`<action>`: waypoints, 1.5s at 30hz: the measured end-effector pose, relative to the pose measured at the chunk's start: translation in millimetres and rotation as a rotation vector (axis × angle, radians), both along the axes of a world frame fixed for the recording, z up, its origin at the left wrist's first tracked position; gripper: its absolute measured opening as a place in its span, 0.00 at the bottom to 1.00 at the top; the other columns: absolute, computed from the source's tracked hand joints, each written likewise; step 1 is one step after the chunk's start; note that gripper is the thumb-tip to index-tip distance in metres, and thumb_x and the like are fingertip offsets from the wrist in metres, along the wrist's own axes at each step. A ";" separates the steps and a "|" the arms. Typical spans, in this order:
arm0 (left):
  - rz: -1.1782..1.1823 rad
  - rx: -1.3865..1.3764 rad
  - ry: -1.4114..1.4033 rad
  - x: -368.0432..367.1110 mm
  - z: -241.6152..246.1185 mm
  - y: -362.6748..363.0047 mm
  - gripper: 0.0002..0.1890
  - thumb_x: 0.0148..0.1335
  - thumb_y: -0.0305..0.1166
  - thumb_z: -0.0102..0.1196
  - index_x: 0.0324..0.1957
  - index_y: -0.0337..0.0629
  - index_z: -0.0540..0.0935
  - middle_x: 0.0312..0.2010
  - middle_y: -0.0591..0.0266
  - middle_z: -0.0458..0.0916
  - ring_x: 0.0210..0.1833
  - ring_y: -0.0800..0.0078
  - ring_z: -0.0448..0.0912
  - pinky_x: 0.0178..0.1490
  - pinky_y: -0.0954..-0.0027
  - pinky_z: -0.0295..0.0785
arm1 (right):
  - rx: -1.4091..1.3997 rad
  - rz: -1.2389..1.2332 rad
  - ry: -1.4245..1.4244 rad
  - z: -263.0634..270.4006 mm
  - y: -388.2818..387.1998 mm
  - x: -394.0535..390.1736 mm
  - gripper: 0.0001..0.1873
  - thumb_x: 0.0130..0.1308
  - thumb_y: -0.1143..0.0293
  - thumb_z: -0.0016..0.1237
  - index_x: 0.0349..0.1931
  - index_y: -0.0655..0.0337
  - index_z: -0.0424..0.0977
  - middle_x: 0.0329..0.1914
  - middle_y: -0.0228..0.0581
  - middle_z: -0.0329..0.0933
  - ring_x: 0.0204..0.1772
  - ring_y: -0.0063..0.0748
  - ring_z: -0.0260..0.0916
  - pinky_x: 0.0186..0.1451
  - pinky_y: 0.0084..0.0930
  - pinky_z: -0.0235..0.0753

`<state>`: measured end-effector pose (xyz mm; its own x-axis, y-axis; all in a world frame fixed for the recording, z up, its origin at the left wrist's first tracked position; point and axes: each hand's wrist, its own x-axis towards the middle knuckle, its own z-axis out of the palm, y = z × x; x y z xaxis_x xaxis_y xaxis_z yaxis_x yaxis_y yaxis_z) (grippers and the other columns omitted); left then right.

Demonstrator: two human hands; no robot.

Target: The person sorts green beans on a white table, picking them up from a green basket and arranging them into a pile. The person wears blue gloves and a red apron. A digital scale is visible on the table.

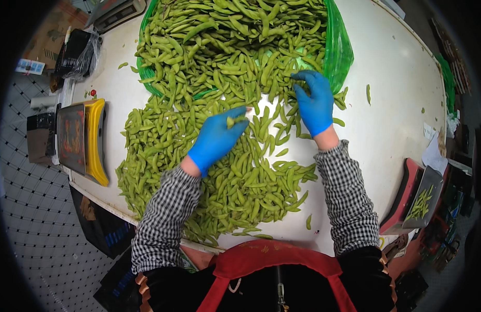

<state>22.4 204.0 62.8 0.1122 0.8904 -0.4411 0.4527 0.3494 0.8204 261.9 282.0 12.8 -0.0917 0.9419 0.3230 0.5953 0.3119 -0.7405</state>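
Note:
A large spread of green edamame pods covers the white table before me, running up into a green plastic bag that lies with its mouth towards me. Both hands wear blue gloves. My left hand is over the middle of the spread, with a green pod between its thumb and fingers. A pale fingertip shows at the end of that glove. My right hand reaches to the pods at the bag's right edge, thumb and forefinger apart. Nothing shows in its grip, though its palm is hidden.
At the left table edge stands a yellow scale with a dark tray. A red scale at the right carries several pods on its pan. Another scale and a black item in clear plastic stand at the upper left.

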 end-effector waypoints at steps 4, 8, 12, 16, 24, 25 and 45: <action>0.010 0.074 0.174 14.4 -21.5 63.4 0.23 0.70 0.40 0.54 0.65 0.48 0.77 0.37 0.52 0.85 0.35 0.67 0.80 0.45 0.67 0.76 | 0.058 -0.011 -0.080 -23.0 29.5 1.8 0.22 0.61 0.74 0.56 0.58 0.57 0.75 0.61 0.49 0.74 0.62 0.52 0.70 0.64 0.38 0.71; -0.036 0.235 0.290 22.6 -63.2 97.8 0.23 0.70 0.42 0.51 0.65 0.51 0.77 0.41 0.47 0.86 0.43 0.53 0.85 0.49 0.57 0.79 | 0.079 0.230 -0.335 -27.0 7.8 -16.3 0.29 0.61 0.73 0.56 0.65 0.54 0.71 0.68 0.52 0.69 0.67 0.58 0.66 0.70 0.45 0.67; -0.378 0.175 0.394 30.9 -35.3 67.2 0.20 0.69 0.42 0.51 0.60 0.52 0.80 0.46 0.49 0.86 0.46 0.50 0.84 0.48 0.54 0.79 | 0.133 0.409 -0.359 -8.7 -40.2 -1.9 0.23 0.59 0.78 0.52 0.57 0.53 0.77 0.60 0.48 0.73 0.65 0.57 0.66 0.68 0.52 0.66; -0.427 0.193 0.409 22.4 -22.1 5.2 0.17 0.65 0.37 0.59 0.55 0.52 0.84 0.46 0.53 0.87 0.45 0.55 0.86 0.49 0.60 0.80 | 0.060 0.449 -0.408 4.2 -95.0 19.0 0.22 0.55 0.80 0.52 0.52 0.53 0.80 0.63 0.47 0.72 0.66 0.54 0.66 0.69 0.51 0.64; -0.359 0.251 0.326 -3.2 -31.1 -53.4 0.14 0.62 0.30 0.63 0.51 0.48 0.86 0.46 0.55 0.87 0.45 0.58 0.86 0.50 0.64 0.80 | -0.064 0.311 -0.134 -8.3 -149.4 41.2 0.16 0.55 0.82 0.54 0.45 0.57 0.81 0.55 0.44 0.77 0.58 0.52 0.71 0.62 0.44 0.69; -0.329 0.267 0.303 -6.4 -30.9 -56.8 0.14 0.62 0.29 0.63 0.50 0.47 0.86 0.46 0.55 0.87 0.46 0.59 0.86 0.50 0.65 0.80 | -0.076 0.284 -0.097 -9.7 -151.4 40.6 0.16 0.56 0.81 0.54 0.45 0.58 0.81 0.54 0.44 0.77 0.56 0.51 0.72 0.61 0.43 0.70; -0.194 0.177 0.291 -26.3 -4.5 -64.5 0.18 0.64 0.31 0.64 0.56 0.48 0.85 0.43 0.55 0.89 0.39 0.72 0.86 0.45 0.72 0.79 | -0.073 0.456 -0.290 -1.8 -86.1 -25.1 0.28 0.57 0.69 0.59 0.61 0.52 0.75 0.67 0.46 0.71 0.70 0.63 0.61 0.69 0.52 0.67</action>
<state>-3.9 139.5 58.2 0.1785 0.9300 -0.3212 0.7194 0.0993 0.6875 236.8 195.9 11.0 -0.5718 0.8047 0.1594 0.5946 0.5404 -0.5953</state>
